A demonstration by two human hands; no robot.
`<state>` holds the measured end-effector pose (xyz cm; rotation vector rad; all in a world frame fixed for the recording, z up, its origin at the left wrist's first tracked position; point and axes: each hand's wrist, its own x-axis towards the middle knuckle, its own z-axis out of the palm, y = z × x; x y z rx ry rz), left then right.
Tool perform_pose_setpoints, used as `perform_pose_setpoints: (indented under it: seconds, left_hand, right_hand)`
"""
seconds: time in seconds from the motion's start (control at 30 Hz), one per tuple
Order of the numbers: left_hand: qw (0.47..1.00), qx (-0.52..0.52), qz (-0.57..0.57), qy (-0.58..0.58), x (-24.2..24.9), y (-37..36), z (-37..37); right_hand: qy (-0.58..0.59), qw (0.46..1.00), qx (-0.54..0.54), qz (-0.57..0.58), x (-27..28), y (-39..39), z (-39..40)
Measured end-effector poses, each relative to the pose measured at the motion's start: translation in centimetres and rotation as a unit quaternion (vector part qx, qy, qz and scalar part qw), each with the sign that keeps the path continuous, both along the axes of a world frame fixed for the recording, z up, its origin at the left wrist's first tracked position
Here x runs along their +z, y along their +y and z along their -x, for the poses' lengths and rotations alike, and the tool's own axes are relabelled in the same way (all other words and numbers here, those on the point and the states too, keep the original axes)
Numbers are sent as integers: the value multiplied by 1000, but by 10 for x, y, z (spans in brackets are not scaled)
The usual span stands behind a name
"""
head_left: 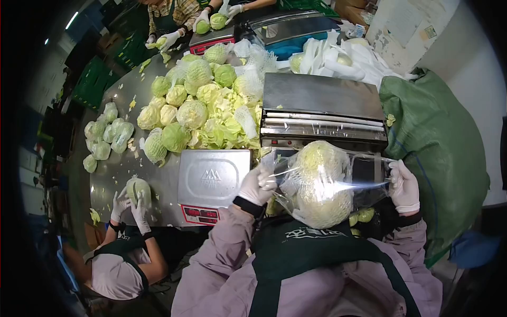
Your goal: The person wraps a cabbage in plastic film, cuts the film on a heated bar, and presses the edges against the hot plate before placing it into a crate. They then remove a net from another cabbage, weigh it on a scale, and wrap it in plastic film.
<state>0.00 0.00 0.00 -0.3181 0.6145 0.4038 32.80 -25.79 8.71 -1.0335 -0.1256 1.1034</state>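
Note:
My gloved left hand (257,185) pinches one side of a sheet of clear plastic film (372,177). Opposite it, my gloved right hand (404,186) is closed on the film's other side. Between the hands, the film stretches taut and shiny over pale green cabbages (323,203) in white foam netting, close in front of my apron. Just beyond them stands a metal film-wrapping machine (323,98) with white rollers along its front. What supports the cabbages from below is hidden.
A scale (214,171) lies left of my left arm, beside a heap of cabbages and loose leaves (224,119). Wrapped cabbages (108,132) lie farther left. One co-worker handles a cabbage (138,191); others work at the back. A green sack (433,153) bulges at my right.

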Motion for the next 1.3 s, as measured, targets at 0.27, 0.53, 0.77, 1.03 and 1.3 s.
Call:
perform_pose_setpoints:
  seconds: [0.27,0.53,0.77,1.03,1.3]
  left_hand:
    - [974,-108,-20,200,-77,-7,71]
    - [746,-415,-448,267,-78,-79,27]
    - [471,-336,-730,365,1,-46,-18]
    - [498,-439,-746,-55,32,-22,-120]
    - [380,-467,-787,-136,69,-59,-112]
  right_hand:
    - [258,956,-46,130,-112,-63,-29]
    - [307,947,-40,86,-107,-54,0]
    - [-255,915,254,181,45,35,71]
    - [-583,586,500,-256,132,59,92]
    - [-635,753,165,47,16,120,38]
